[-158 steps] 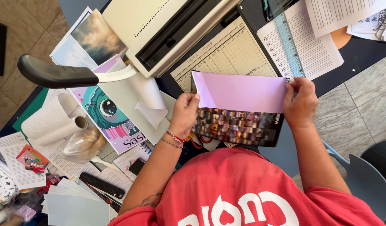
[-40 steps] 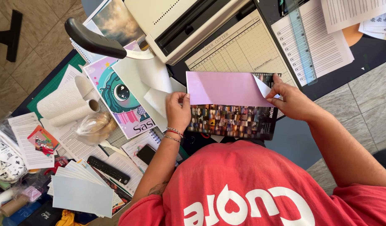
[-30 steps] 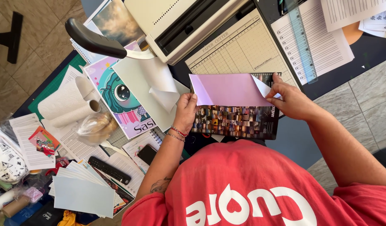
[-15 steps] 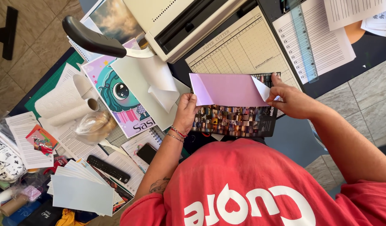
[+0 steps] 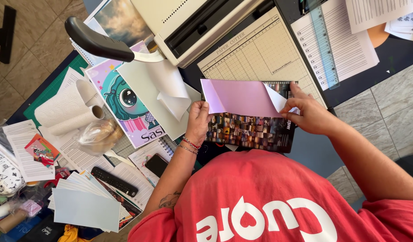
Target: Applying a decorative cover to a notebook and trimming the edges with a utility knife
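My left hand [image 5: 198, 122] grips the left edge of a dark booklet [image 5: 251, 132] whose cover is a mosaic of tiny photos. A pale pink sheet [image 5: 238, 97] lies folded over the booklet's upper half. My right hand [image 5: 306, 114] pinches the pink sheet's right corner, which is peeled back to show its white underside. Beaded bracelets circle my left wrist. I hold the booklet above my red shirt at the desk's near edge.
Behind the booklet lies a beige gridded paper cutter [image 5: 259, 50] with a black-handled lever [image 5: 97, 41]. A cartoon-eye poster [image 5: 122, 101], paper towel roll [image 5: 72, 118], remote [image 5: 114, 181], phone [image 5: 156, 165] and stacked pale-blue cards [image 5: 87, 207] crowd the left. A ruler [image 5: 324, 41] and printed sheets lie at right.
Over the past seconds my right hand slid from gripping the booklet's top right edge to folding back the pink sheet's right corner. The left hand shifted slightly along the left edge.
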